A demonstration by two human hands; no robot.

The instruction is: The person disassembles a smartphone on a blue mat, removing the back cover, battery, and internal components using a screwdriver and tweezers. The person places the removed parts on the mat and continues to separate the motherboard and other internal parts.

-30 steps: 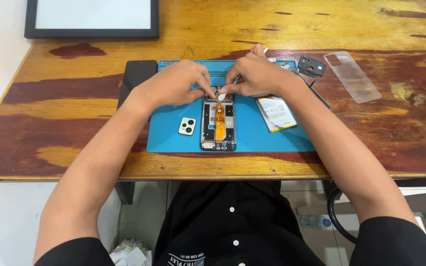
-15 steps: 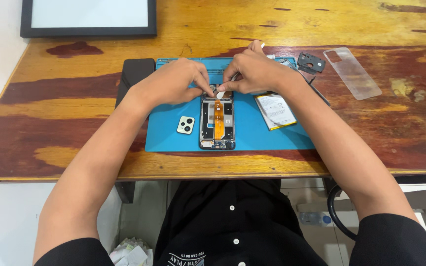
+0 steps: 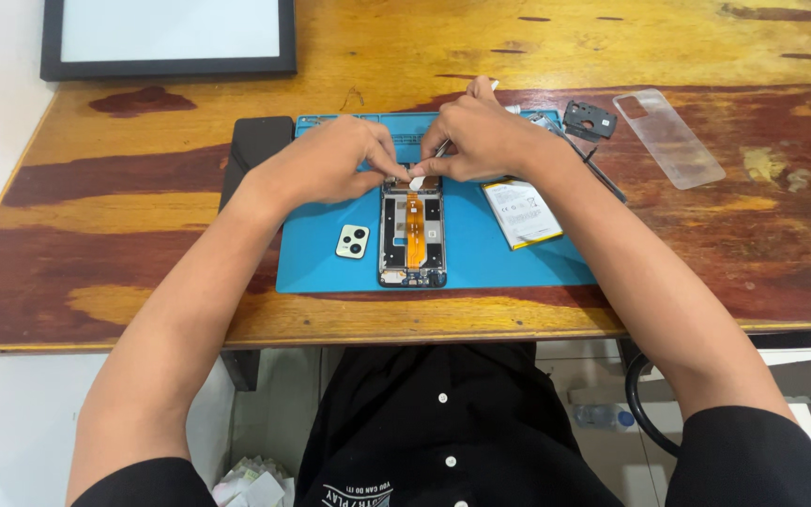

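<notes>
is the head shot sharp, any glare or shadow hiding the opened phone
Head view: sharp and evenly lit, no motion blur on the left hand or right hand. The opened phone shows clearly, though both hands cover its top edge. Soft shadows fall under the forearms on the blue mat. The wooden table has a mild sheen, and the framed white panel looks bright but not blown out.

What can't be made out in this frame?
- Head view: the top end of the phone is covered by both hands.
- The tool tip in the right hand is hidden by fingers.
- The small white piece is too small to identify.
- The case detail is blurred.
</notes>
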